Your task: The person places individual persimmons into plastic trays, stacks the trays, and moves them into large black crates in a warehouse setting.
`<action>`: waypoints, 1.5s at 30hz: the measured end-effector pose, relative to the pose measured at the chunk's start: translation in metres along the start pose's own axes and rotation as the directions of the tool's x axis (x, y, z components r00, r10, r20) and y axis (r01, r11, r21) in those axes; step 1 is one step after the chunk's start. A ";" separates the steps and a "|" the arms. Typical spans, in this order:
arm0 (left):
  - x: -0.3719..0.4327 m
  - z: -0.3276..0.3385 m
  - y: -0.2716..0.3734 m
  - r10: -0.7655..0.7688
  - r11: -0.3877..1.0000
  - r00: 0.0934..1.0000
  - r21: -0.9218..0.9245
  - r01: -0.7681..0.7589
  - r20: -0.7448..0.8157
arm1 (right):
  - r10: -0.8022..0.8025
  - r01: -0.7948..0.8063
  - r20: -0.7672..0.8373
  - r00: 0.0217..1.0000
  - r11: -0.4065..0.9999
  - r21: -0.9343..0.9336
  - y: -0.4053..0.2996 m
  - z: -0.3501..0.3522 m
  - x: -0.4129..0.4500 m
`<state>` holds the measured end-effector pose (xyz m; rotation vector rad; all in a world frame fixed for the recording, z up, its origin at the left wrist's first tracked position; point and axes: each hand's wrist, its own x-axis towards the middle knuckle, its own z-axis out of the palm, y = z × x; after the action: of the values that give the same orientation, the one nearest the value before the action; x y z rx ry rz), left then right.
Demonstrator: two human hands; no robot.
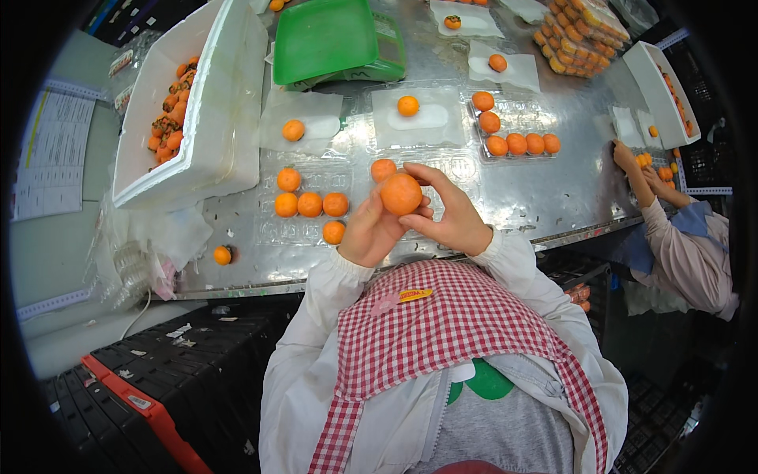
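Both my hands hold one orange persimmon (401, 194) in front of my chest, above the metal table. My left hand (370, 228) cups it from the left and below, and the fingers and thumb of my right hand (453, 216) curve around its right side. Just behind it another persimmon (383, 170) sits in a clear plastic tray (462, 172). To the left, a clear tray (266, 228) bears several persimmons. A third clear tray (521, 109) at the right holds several more. Two persimmons rest on white sheets (438, 133) farther back.
A white foam box (237, 118) of persimmons stands at the left, beside a green scale (325, 41). A loose persimmon (222, 255) lies near the front edge. Stacked filled packs (583, 35) are at the back right. A co-worker (681, 237) handles fruit at the far right.
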<state>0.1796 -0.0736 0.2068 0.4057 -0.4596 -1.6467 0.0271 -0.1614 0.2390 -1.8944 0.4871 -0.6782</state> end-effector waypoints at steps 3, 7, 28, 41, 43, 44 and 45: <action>0.007 -0.015 -0.008 -0.027 0.986 0.995 -0.159 0.043 0.099 | -0.018 0.018 -0.010 1.000 1.000 0.019 -0.003 0.001 0.005; 0.010 -0.016 -0.016 -0.088 0.939 0.995 -0.329 0.097 0.041 | 0.060 -0.061 0.024 0.998 0.998 0.009 0.002 -0.001 0.002; 0.014 0.018 -0.005 -0.033 0.994 0.932 -0.106 -0.006 -0.361 | 0.345 -0.294 -0.080 0.935 0.883 0.365 0.027 -0.003 -0.002; 0.018 0.007 0.168 0.625 0.754 0.770 0.357 -0.551 -0.132 | 0.366 -0.361 -0.088 0.926 0.930 0.069 0.067 -0.005 0.013; 0.023 0.009 0.231 0.802 0.589 0.564 0.411 -0.695 -0.197 | 0.194 -0.204 -0.083 0.978 0.968 -0.146 0.081 0.000 0.022; 0.023 0.001 0.269 0.816 0.576 0.532 0.397 -0.714 -0.226 | 0.105 -0.119 -0.067 0.992 0.961 -0.252 0.084 0.001 0.027; 0.006 0.001 0.302 0.844 0.537 0.470 0.405 -0.740 -0.258 | -0.007 0.027 0.055 0.998 0.923 -0.385 0.077 0.007 0.040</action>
<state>0.4352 -0.1105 0.3636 0.5998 -0.4156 -0.5217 0.0594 -0.2113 0.1754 -2.2828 0.6052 -0.5705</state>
